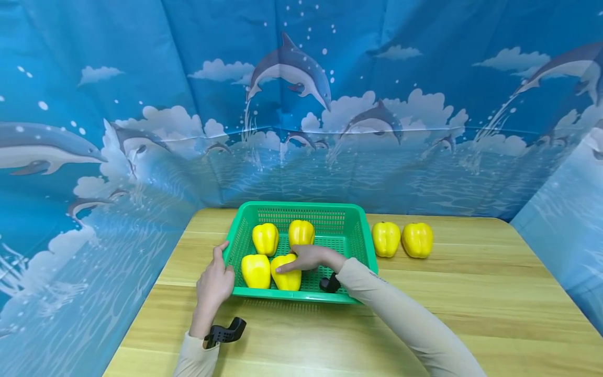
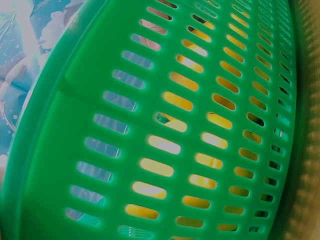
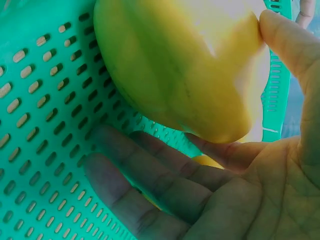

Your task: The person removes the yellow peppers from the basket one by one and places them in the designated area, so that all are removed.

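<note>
A green plastic basket with slotted walls holds several yellow bell peppers, among them one at front left and two at the back. My right hand reaches inside and pinches the front bell pepper between thumb and index finger. Its other fingers extend loosely below the pepper, near the slotted wall. At the basket's left side, my left hand holds the rim, index finger along the edge. The left wrist view shows only the basket's outer wall, peppers behind its slots.
Two more yellow bell peppers stand side by side on the wooden table, right of the basket. A blue dolphin-print curtain hangs behind the table and along its sides. Black wrist cameras are strapped on both wrists.
</note>
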{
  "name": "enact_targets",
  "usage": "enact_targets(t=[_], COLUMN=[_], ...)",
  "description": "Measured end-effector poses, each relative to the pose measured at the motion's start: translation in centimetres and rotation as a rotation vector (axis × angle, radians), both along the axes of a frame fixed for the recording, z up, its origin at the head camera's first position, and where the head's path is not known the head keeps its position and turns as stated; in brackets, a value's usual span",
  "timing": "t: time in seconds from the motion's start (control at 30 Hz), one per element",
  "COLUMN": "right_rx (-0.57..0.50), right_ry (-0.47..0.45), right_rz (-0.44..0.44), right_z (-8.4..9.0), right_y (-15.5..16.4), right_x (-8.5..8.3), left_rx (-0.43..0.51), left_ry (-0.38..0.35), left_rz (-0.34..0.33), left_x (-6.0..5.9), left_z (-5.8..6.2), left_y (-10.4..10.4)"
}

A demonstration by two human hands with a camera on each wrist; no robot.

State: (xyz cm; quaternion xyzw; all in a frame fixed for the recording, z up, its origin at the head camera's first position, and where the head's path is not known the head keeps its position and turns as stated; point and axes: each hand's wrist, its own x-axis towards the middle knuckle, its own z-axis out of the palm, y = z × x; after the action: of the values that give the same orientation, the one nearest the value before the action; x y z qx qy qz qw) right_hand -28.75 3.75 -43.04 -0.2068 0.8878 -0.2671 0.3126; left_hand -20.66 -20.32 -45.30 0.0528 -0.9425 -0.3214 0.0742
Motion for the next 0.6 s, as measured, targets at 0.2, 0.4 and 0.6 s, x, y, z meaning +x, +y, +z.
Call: enact_targets(t=[0.2,0.4,0.6], right_rx=[-0.046,-0.066,-0.077], right_ry=[-0.033,-0.036,-0.032], right_rz=[-0.007,-0.012,-0.008], right_z=[-0.33,-0.68,-0.64], right_y=[0.00,0.49,0.59], right_x=[-0.03,-0.21,-0.30], left_rx=[-0.003,0.011,0.002], left_ry=[0.004,0.004,0.009], left_rz=[0.008,-0.001,0.007], left_x=[0.08,0.10,-0.03], left_z=[-0.03,-0.07,-0.15], left_y=[-0.02,0.09,0.00])
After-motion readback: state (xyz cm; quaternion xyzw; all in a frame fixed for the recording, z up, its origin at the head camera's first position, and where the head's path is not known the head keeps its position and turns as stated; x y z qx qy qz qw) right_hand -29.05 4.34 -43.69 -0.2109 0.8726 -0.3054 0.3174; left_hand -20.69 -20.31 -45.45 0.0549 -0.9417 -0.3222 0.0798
